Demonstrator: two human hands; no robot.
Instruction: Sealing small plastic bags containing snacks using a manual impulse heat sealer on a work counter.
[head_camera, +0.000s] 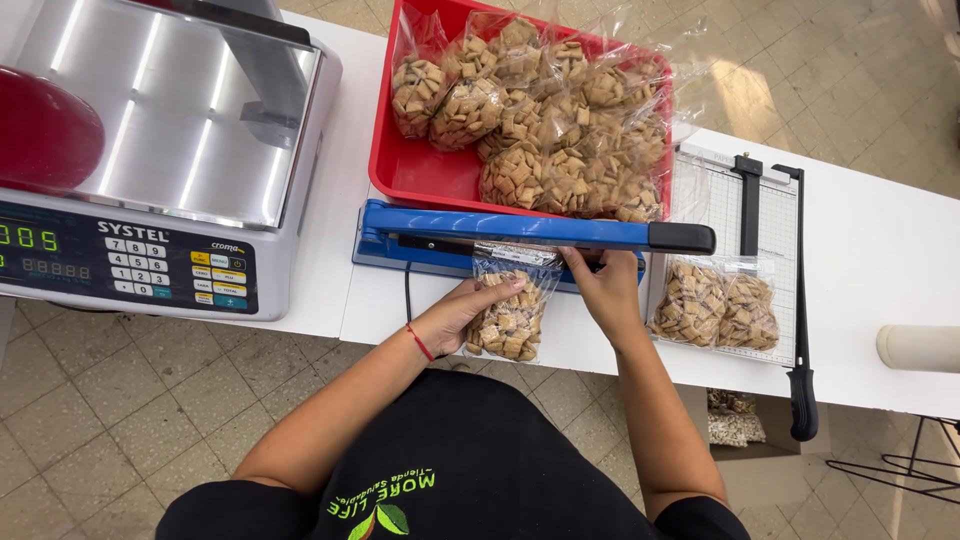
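White counter (880, 240): carries all items listed; runs from upper left to right edge, tiled floor on both sides.

Electronic scale (170, 150): grey, steel weighing plate, keypad and lit green display on its front; stands at the counter's left end. A red rounded object (45, 130) lies on the plate's left edge.

Red tray (410, 170): rectangular, behind the sealer; heaped with clear bags of tan square cereal pieces (540, 110).

Paper cutter (760, 260): gridded board with black blade arm and handle, on the counter's right part. Two filled cereal bags (712, 305) lie side by side on its board.

Blue heat sealer (520, 232): long arm with black handle end, lying across the counter just in front of the tray; arm lowered over the neck of a bag.

Bag in hand (510, 305): small clear bag of the same cereal, lying on the counter's front edge, its open top tucked under the sealer arm.

Left hand (465, 308): red thread bracelet at wrist; grip closed loosely around the bag's left side, fingers resting on its filled part.

Right hand (600, 285): grip narrow, fingertips pinching the bag's top right corner beside the sealer bar.
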